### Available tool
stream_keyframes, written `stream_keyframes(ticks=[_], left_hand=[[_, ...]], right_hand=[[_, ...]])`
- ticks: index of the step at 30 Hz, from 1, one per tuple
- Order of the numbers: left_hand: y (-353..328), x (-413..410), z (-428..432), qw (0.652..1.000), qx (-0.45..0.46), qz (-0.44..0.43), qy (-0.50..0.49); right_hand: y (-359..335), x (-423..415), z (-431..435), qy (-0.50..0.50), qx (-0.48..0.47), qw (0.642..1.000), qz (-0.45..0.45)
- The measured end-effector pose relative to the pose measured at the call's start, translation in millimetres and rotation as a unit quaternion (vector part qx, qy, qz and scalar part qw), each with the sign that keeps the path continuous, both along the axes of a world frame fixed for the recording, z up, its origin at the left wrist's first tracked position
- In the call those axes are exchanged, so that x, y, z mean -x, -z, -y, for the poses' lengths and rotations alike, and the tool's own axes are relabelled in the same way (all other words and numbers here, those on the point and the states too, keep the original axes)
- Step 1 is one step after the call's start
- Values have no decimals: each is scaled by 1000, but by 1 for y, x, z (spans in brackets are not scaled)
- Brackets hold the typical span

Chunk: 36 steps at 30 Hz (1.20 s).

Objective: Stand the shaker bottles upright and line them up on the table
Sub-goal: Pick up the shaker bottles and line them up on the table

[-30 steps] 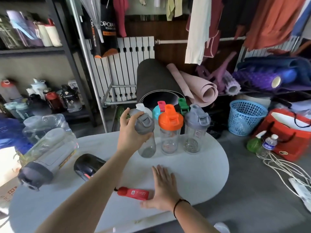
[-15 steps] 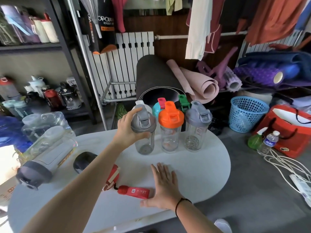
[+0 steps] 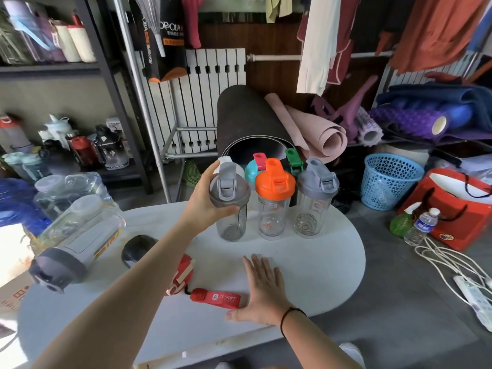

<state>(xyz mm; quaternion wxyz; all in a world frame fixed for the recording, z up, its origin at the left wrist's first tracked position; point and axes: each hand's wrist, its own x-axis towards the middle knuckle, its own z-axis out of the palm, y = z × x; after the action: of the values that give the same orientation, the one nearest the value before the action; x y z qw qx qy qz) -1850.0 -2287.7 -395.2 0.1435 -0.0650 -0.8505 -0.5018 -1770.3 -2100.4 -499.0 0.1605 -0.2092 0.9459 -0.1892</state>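
Gripping the gray-lidded shaker bottle (image 3: 231, 206) by its cap, the left hand (image 3: 206, 202) is standing it mid-frame beside the orange-lidded bottle (image 3: 274, 199); right hand (image 3: 262, 291) is lying spread flat on the tabletop (image 3: 319, 275).

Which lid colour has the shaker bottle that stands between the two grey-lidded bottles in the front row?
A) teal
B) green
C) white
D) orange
D: the orange-lidded bottle stands upright between the grey-lidded bottle gripped by the left hand and the other grey-lidded bottle on its right.
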Motion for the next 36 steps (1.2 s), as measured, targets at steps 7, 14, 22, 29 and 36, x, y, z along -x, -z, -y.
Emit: stream_keyframes(ticks=[7, 14, 22, 29, 36], left_hand=[[-10, -24, 22, 997, -3, -17, -71], [-4, -105, 98, 938, 278, 205, -31], [36, -114, 83, 839, 538, 87, -11], [1, -125, -27, 984, 167, 63, -27], [16, -83, -150, 987, -115, 106, 36]], right_hand=[[-1, 1, -2, -8, -11, 1000, 5], [-7, 15, -34, -44, -29, 998, 30], [-17, 20, -94, 11, -80, 996, 48], [-43, 16, -105, 14, 177, 980, 89], [-63, 17, -114, 128, 382, 915, 5]])
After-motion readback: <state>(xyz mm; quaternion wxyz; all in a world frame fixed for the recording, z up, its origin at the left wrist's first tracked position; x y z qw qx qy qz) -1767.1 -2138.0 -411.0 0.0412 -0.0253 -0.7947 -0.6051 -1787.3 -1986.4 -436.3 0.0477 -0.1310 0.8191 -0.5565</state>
